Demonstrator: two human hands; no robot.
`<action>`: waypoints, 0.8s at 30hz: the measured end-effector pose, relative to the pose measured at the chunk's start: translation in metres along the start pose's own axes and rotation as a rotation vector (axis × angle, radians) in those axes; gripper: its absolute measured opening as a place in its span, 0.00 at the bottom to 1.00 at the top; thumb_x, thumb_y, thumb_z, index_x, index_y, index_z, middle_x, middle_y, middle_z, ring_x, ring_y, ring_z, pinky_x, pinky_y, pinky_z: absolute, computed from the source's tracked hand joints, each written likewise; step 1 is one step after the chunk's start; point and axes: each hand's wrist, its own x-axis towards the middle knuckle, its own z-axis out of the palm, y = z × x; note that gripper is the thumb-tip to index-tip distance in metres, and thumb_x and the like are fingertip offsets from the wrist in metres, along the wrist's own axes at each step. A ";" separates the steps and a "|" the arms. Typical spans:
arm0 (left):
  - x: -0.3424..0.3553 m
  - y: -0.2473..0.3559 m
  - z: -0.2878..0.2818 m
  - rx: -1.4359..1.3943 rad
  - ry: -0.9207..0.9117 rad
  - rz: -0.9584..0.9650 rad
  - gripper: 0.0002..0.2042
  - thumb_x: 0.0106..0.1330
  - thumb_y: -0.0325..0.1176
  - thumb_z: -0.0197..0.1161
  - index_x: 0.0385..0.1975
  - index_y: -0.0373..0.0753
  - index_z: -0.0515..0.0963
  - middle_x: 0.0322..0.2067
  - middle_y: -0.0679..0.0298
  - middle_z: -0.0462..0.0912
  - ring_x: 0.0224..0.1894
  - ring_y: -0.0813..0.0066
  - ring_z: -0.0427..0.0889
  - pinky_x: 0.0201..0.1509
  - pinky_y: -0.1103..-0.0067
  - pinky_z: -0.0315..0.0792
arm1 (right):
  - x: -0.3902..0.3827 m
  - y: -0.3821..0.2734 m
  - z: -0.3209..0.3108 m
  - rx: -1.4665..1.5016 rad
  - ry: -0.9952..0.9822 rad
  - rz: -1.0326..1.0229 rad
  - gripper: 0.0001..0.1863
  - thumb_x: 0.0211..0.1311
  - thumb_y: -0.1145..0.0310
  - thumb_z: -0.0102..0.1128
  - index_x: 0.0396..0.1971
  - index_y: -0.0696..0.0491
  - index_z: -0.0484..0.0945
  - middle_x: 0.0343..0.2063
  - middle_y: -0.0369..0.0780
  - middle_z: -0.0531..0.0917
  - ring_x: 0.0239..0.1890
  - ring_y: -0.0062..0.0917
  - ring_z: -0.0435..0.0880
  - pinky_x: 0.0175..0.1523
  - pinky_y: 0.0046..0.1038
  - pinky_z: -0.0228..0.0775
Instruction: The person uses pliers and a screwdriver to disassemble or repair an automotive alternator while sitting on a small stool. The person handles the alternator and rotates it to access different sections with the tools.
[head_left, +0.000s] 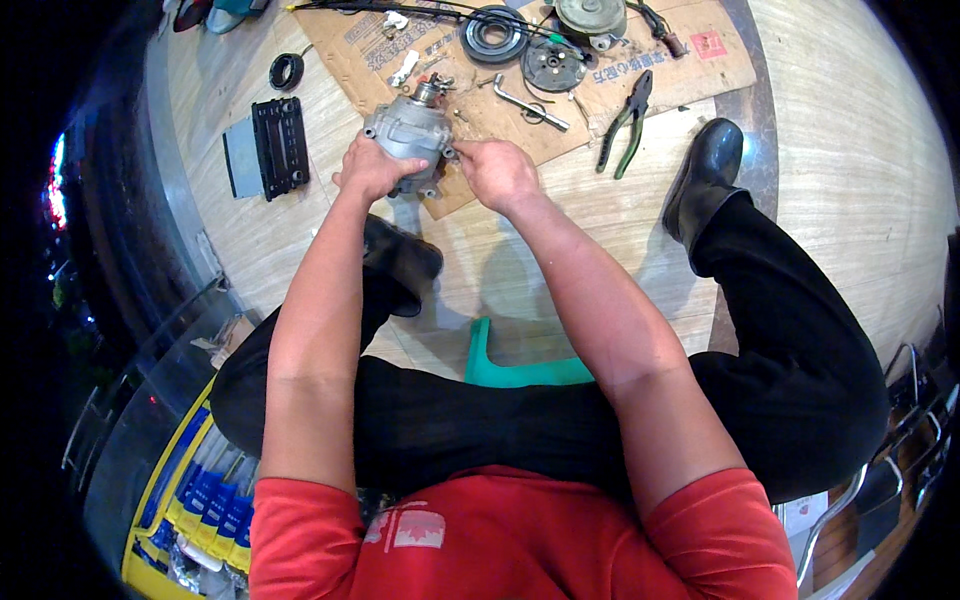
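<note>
A grey metal car air-conditioning compressor (412,128) sits over the near left part of a flattened cardboard sheet (490,150), its shaft end pointing away from me. My left hand (370,168) is wrapped round its near left side, thumb lying across the housing. Against the right side of the compressor, my right hand (498,174) is closed, with its fingertips at a small lug. Whatever may be between those fingertips is hidden.
On the cardboard lie a black pulley (495,35), a round clutch plate (553,68) and a bent socket wrench (530,104). Green-handled pliers (627,130) lie right. A black ring (286,71) and black slotted part (280,148) are left. A green stool (525,373) is beneath me.
</note>
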 end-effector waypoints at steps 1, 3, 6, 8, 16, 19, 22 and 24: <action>0.000 0.000 0.000 -0.003 0.005 0.001 0.53 0.35 0.57 0.82 0.63 0.38 0.67 0.60 0.55 0.76 0.62 0.59 0.76 0.62 0.53 0.66 | 0.001 0.000 0.001 -0.040 -0.010 -0.012 0.15 0.65 0.62 0.52 0.48 0.45 0.83 0.43 0.46 0.85 0.46 0.41 0.84 0.52 0.42 0.76; -0.005 -0.002 0.001 -0.016 0.014 0.008 0.50 0.35 0.55 0.82 0.62 0.39 0.68 0.58 0.56 0.78 0.60 0.59 0.77 0.61 0.55 0.67 | 0.004 -0.005 -0.002 -0.120 -0.035 -0.038 0.14 0.64 0.63 0.51 0.43 0.46 0.83 0.40 0.46 0.86 0.44 0.41 0.85 0.50 0.43 0.77; -0.008 0.002 -0.001 -0.037 0.055 0.039 0.47 0.36 0.51 0.82 0.60 0.39 0.70 0.55 0.56 0.80 0.57 0.60 0.79 0.59 0.59 0.70 | 0.006 -0.006 -0.002 -0.158 -0.009 -0.035 0.12 0.62 0.64 0.50 0.38 0.48 0.83 0.37 0.47 0.86 0.42 0.42 0.86 0.48 0.44 0.78; -0.010 0.008 -0.002 -0.052 0.085 0.054 0.44 0.37 0.48 0.83 0.59 0.39 0.71 0.53 0.56 0.81 0.55 0.60 0.81 0.58 0.62 0.72 | 0.006 -0.005 0.000 -0.142 0.016 -0.021 0.12 0.62 0.65 0.51 0.38 0.48 0.84 0.36 0.47 0.86 0.41 0.42 0.86 0.48 0.44 0.78; -0.025 0.019 -0.006 0.018 0.099 -0.012 0.46 0.38 0.50 0.82 0.59 0.38 0.70 0.54 0.55 0.80 0.55 0.58 0.81 0.59 0.60 0.70 | 0.002 -0.017 -0.002 -0.158 0.031 0.026 0.11 0.60 0.68 0.52 0.37 0.51 0.84 0.36 0.49 0.86 0.42 0.42 0.86 0.47 0.43 0.78; -0.025 0.020 -0.011 0.021 0.021 -0.011 0.54 0.37 0.58 0.81 0.63 0.33 0.64 0.60 0.52 0.74 0.61 0.56 0.77 0.64 0.55 0.64 | 0.006 -0.008 0.003 -0.065 0.054 0.030 0.11 0.60 0.68 0.53 0.38 0.51 0.84 0.37 0.50 0.86 0.42 0.43 0.86 0.48 0.42 0.79; -0.030 0.027 -0.015 0.034 0.020 -0.021 0.54 0.37 0.58 0.81 0.63 0.33 0.63 0.60 0.51 0.75 0.61 0.56 0.77 0.64 0.54 0.64 | 0.007 -0.013 0.003 -0.162 0.006 0.068 0.12 0.60 0.68 0.54 0.40 0.50 0.84 0.37 0.50 0.86 0.43 0.43 0.86 0.49 0.42 0.78; -0.030 0.027 -0.014 0.043 0.023 -0.034 0.54 0.38 0.57 0.81 0.63 0.32 0.63 0.60 0.51 0.75 0.61 0.56 0.77 0.64 0.54 0.64 | 0.004 -0.021 0.002 -0.186 -0.026 0.106 0.13 0.60 0.67 0.54 0.40 0.50 0.84 0.37 0.50 0.86 0.43 0.43 0.85 0.49 0.43 0.77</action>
